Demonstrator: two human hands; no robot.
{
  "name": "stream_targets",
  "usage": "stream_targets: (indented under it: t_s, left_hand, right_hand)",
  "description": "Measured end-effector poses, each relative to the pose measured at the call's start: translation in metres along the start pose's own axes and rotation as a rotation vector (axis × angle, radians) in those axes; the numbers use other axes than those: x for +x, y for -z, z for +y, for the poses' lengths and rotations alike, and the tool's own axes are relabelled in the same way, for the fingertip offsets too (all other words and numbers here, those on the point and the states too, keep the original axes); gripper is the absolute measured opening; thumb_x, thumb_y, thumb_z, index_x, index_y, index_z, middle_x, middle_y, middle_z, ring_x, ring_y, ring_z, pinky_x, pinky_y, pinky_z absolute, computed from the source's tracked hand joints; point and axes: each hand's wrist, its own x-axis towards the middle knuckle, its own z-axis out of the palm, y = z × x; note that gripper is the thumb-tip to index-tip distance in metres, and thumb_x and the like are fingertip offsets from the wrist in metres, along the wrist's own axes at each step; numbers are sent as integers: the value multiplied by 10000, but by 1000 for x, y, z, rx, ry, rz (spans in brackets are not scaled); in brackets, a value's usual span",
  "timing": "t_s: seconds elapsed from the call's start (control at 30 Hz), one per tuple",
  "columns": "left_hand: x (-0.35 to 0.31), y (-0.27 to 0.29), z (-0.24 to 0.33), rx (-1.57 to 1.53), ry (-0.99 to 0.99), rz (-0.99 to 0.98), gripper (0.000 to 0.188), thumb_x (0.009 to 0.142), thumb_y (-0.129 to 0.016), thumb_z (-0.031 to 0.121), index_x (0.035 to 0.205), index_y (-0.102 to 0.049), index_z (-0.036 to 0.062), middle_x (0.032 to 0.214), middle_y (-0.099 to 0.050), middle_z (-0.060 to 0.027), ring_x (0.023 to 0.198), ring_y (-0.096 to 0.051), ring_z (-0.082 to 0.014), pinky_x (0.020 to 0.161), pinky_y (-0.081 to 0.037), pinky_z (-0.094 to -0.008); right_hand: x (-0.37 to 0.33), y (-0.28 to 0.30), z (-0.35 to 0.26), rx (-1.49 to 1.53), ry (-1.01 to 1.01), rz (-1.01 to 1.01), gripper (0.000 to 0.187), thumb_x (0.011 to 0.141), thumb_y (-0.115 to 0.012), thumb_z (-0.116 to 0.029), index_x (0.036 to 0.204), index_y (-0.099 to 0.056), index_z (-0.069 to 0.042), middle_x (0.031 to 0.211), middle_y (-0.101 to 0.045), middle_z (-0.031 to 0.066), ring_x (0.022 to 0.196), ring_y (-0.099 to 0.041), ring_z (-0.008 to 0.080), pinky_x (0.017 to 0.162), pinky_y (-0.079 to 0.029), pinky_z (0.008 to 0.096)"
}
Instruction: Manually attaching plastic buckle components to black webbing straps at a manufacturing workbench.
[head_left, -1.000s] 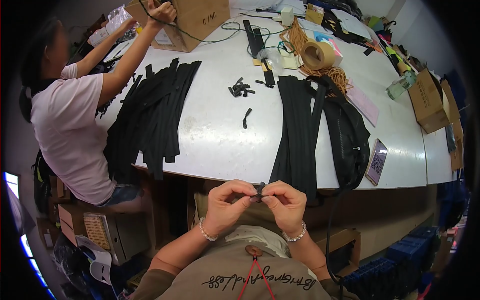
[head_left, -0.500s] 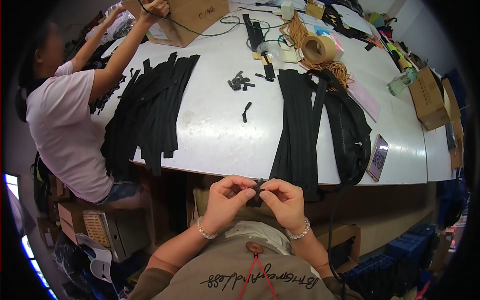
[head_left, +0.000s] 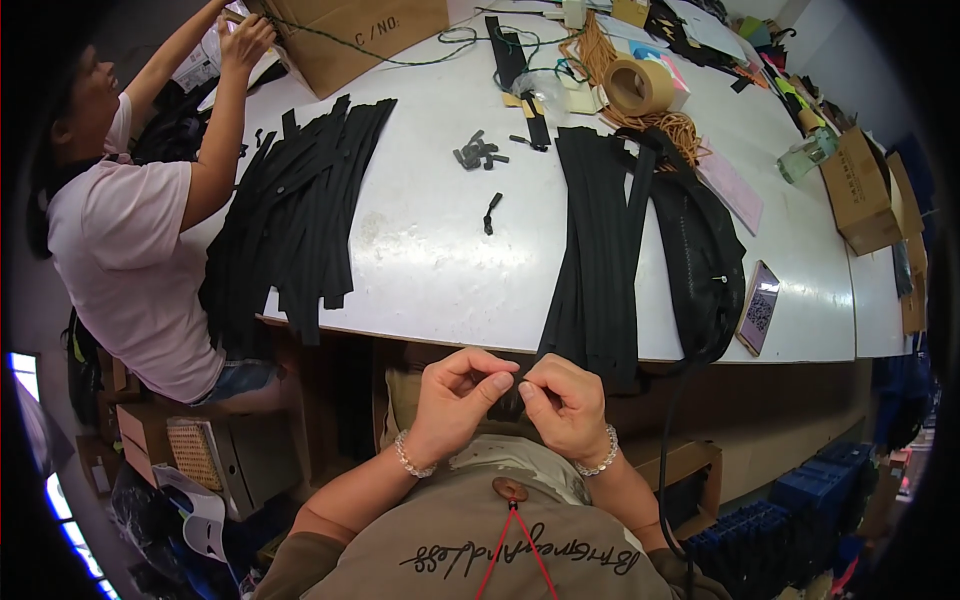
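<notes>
While left hand [head_left: 462, 400] and right hand [head_left: 566, 400] hover close together before the desk [head_left: 430, 275], fingers [head_left: 496, 383] pinched nearly closed, can't tell what they grip, one small black piece [head_left: 491, 213] ahead on desk, pile of similar pieces [head_left: 482, 152] beyond, black strips [head_left: 595, 250] right.

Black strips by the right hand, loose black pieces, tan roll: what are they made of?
Black strips: probably woven fabric, matte, draping off the table. Loose black pieces: dull, perhaps plastic or rubber; too small to tell. Tan roll: smooth ring, likely paper or plastic tape.
</notes>
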Motion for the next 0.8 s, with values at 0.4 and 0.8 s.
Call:
stream_targets:
  t_s: [0.4,0.8]
  left_hand:
    - [-2,8,-6,9,-11,-100,88,837,-618,0,926,-618,4,897,-615,-27,808,-548,-62,746,-449,-204]
    - [0,33,-66,-229,413,177,181,819,-655,31,988,-601,-7,885,-649,-57,796,-604,-77,717,-486,-188]
  right_hand:
    - [-16,-24,16,168,-119,198,70,806,-568,21,737,-559,16,640,-498,19,523,-418,61,449,-308,218]
    - [-39,-40,70,742,-690,72,113,894,-564,-101,827,-557,-10,698,-556,20,515,-492,70,474,-383,191]
